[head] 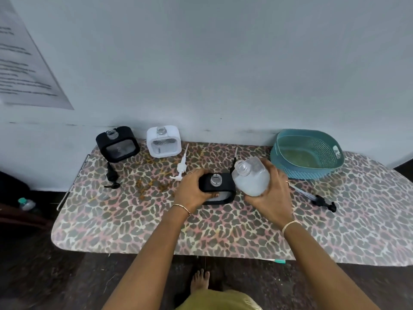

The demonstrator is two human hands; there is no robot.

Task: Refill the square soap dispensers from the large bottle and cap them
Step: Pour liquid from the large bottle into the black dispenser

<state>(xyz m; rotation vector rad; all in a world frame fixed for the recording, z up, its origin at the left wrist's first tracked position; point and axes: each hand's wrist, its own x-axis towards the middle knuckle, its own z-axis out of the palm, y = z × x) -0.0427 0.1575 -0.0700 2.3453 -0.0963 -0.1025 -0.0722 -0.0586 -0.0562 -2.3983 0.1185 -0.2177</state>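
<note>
Head view: left hand [194,186] grips black square plastic dispenser [218,183]; right hand [272,193] wraps tilted large clear bottle [251,177]. I'd align mouths, pour slowly.

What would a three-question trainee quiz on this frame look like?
1. True or false: the white square dispenser has no pump on its neck.
2. Which hand grips the large clear bottle? A: left. B: right. C: neither.
3. How many square dispensers stand on the table, counting the black square dispenser that the left hand grips?

Key: 1 true. 2 B, the right hand. 3 three.
</note>
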